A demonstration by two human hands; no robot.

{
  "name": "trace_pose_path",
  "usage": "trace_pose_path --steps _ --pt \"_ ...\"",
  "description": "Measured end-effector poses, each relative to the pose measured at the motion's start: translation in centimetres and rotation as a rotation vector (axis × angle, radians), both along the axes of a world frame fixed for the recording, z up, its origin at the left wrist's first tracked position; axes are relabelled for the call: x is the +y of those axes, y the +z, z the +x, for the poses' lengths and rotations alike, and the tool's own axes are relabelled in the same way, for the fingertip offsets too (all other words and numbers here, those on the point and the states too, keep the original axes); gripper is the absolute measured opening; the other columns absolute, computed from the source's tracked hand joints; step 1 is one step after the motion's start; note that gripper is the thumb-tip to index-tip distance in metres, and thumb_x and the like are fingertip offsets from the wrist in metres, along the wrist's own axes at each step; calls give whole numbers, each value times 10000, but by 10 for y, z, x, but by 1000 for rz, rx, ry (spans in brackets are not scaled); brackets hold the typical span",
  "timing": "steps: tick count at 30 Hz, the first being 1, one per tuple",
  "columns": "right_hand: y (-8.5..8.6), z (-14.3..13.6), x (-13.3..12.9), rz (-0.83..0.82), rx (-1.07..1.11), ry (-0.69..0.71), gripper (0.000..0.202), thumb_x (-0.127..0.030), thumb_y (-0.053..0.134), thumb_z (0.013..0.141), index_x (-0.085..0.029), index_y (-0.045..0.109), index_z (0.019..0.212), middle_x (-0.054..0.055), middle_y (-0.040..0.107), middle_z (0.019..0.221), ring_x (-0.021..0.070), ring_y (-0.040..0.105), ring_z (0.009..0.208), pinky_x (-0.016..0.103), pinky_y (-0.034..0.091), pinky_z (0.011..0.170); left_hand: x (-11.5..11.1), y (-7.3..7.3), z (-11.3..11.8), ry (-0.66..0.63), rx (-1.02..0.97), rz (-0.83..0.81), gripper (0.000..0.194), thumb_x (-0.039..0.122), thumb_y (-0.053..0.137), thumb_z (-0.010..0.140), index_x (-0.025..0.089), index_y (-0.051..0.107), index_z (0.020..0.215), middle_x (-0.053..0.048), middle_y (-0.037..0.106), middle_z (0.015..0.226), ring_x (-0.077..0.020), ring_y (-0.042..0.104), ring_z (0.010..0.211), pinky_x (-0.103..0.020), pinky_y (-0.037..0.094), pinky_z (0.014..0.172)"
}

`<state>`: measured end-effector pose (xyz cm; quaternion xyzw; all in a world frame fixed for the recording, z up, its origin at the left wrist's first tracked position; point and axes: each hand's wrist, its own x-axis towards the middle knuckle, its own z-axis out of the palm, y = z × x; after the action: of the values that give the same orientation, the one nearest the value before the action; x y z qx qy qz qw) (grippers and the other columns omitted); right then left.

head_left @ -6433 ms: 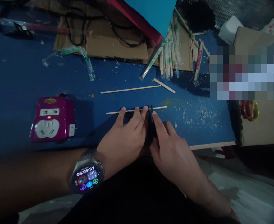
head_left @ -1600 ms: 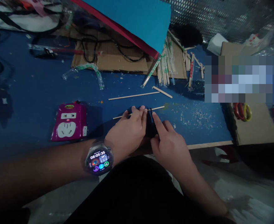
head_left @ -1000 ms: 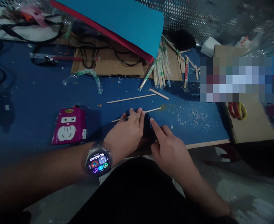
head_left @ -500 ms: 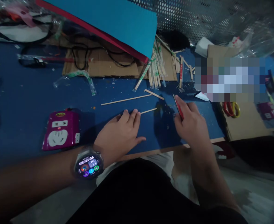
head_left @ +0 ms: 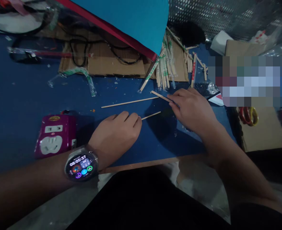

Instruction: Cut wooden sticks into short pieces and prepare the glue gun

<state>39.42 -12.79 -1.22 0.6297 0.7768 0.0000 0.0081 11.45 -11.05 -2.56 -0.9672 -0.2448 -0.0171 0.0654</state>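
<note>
My left hand [head_left: 118, 135] is closed, its fingers curled around a thin wooden stick [head_left: 152, 115] whose tip sticks out to the right. The rest of that stick is hidden under the hand. Beyond it a longer thin stick [head_left: 129, 102] lies on the blue table [head_left: 121, 156]. My right hand [head_left: 191, 107] pinches the right end of a short flat stick [head_left: 160, 95] between thumb and fingers. The short stick's lower end meets the fingertips, and the long stick's right tip lies close to it. No red-handled blade shows now.
A purple power socket [head_left: 56, 135] stands at the left. Wrapped chopsticks [head_left: 165, 75] lie on cardboard [head_left: 114, 62] behind, beneath a blue sheet [head_left: 136, 25]. Red and yellow scissors handles [head_left: 248, 116] rest on cardboard at the right. Black cable [head_left: 85, 52] loops at the back.
My right hand has moved left and forward onto the short stick, and the red-handled blade it held is out of sight. My left fingers, flatter before, have curled in.
</note>
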Motion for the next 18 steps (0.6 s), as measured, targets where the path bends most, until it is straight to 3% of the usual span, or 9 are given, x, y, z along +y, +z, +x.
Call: trace_pose_path --steps 3,6,12,18 --pt "-1 -3 19 -40 -26 -21 365 -268 497 1101 -167 819 1239 159 767 1195 328 674 1069 457 544 893 2 -1 -2 5 -26 12 335 -15 495 977 103 772 1123 -111 736 949 -286 706 843 -397 577 632" --pt "-5 -3 25 -16 47 0 355 -297 516 1110 -152 825 1211 158 770 1190 331 690 1096 463 540 931 3 -2 -2 0 -47 12 304 -27 513 937 131 758 1026 -98 714 904 -281 693 810 -397 569 615" --pt "-10 -10 13 -94 355 368 303 -363 634 1090 -176 842 1207 117 773 1172 298 670 1105 454 554 988 3 -5 1 0 -90 61 193 30 571 939 179 664 858 -59 628 783 -264 663 720 -387 555 581" --pt "-10 -15 7 -152 448 429 268 -202 584 1074 -184 851 1078 105 796 1095 262 702 1036 430 574 942 3 -2 3 14 -137 71 124 130 578 1002 166 682 945 -64 653 828 -264 679 743 -392 540 599"
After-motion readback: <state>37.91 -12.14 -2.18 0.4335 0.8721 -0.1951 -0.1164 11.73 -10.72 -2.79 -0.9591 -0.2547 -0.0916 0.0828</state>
